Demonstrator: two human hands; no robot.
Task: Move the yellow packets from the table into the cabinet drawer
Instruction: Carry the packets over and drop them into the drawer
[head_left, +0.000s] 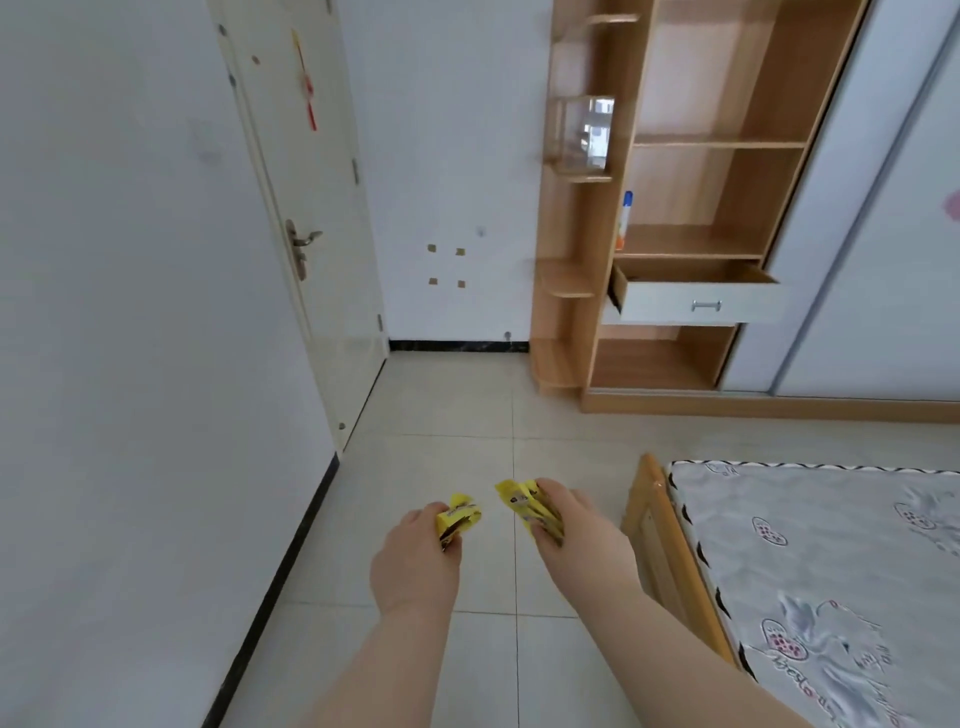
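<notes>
Both my hands are held out over the tiled floor, each closed around yellow packets. My left hand (415, 558) grips a small bunch of yellow packets (460, 514). My right hand (576, 530) grips a second bunch of yellow packets (524, 504), fanned toward the left. Far ahead at the right stands a wooden cabinet (691, 239). Its white-fronted drawer (701, 304) is pulled out, and what shows of its inside looks bare. No table is in view.
A bed with a patterned mattress (831, 571) and wooden frame (660, 530) lies close on my right. A shut cream door (306, 208) is on the left wall. A bottle (625, 221) stands on a cabinet shelf; a clear box (582, 135) sits on a side shelf.
</notes>
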